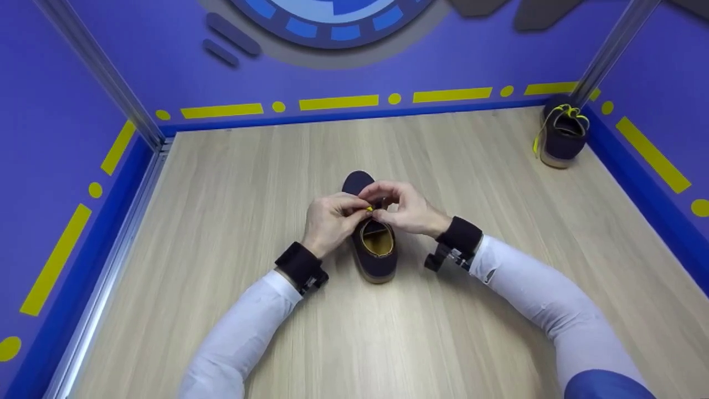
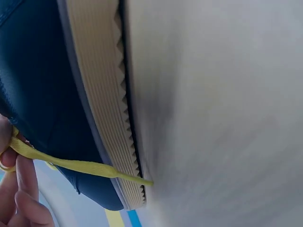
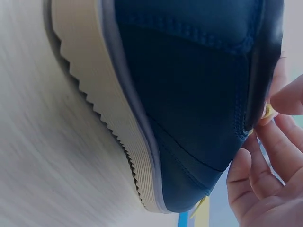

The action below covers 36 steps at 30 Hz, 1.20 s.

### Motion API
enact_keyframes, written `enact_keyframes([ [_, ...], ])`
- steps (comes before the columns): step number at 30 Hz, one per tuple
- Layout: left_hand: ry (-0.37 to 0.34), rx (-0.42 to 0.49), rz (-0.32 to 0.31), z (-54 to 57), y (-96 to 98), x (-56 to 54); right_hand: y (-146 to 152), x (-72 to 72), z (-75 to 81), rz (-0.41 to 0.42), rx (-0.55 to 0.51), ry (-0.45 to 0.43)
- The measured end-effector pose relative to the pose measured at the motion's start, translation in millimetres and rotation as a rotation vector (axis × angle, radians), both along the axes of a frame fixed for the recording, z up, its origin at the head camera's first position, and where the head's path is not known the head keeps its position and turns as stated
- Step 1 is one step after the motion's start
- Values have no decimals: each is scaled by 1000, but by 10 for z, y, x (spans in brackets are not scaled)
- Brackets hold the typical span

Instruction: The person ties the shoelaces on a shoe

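A dark shoe (image 1: pixel 378 270) with a pale ribbed sole stands upright on the table, toe pointing away from me. Over its lacing my left hand (image 1: pixel 328 223) pinches a yellow shoelace (image 1: pixel 369 209) between thumb and fingers. One lace end (image 2: pixel 87 167) hangs down the shoe's left side in the left wrist view, its tip near the tabletop. From the other side my right hand (image 1: pixel 409 211) meets the left, fingertips pinching yellow lace (image 3: pixel 270 111) in the right wrist view. The fingers hide most of the lacing.
A second dark shoe (image 1: pixel 563 145) with a tied yellow lace stands in the far right corner of the wooden table (image 1: pixel 232 183). Blue panels (image 1: pixel 354 83) with yellow marks wall the back and both sides.
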<state>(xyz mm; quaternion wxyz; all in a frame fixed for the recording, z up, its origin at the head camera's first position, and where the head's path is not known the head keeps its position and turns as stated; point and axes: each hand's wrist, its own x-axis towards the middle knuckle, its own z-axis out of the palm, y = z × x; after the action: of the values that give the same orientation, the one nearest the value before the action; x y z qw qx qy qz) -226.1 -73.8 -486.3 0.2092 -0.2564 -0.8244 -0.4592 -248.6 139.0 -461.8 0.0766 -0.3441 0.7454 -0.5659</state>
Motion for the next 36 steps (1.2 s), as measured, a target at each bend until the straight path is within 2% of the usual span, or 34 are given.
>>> enact_keyframes([
  [4, 62, -80, 79, 17, 18, 25, -19, 8, -16, -31, -6, 34],
  [10, 111, -165, 173, 41, 50, 65, -49, 35, -13, -78, 0, 41],
  [14, 161, -230, 223, 62, 71, 87, -59, 96, 71, -107, -25, 36],
  [17, 166, -255, 248, 81, 77, 98, -60, 153, 170, -143, -34, 43],
  [23, 121, -223, 235, 114, 68, 110, -34, 166, 240, -161, 10, 49],
  [31, 109, -199, 201, 125, 56, 82, -6, -24, 19, -127, 25, -103],
  [36, 100, -201, 170, 139, 40, 77, 21, -74, -12, -127, -9, -169],
])
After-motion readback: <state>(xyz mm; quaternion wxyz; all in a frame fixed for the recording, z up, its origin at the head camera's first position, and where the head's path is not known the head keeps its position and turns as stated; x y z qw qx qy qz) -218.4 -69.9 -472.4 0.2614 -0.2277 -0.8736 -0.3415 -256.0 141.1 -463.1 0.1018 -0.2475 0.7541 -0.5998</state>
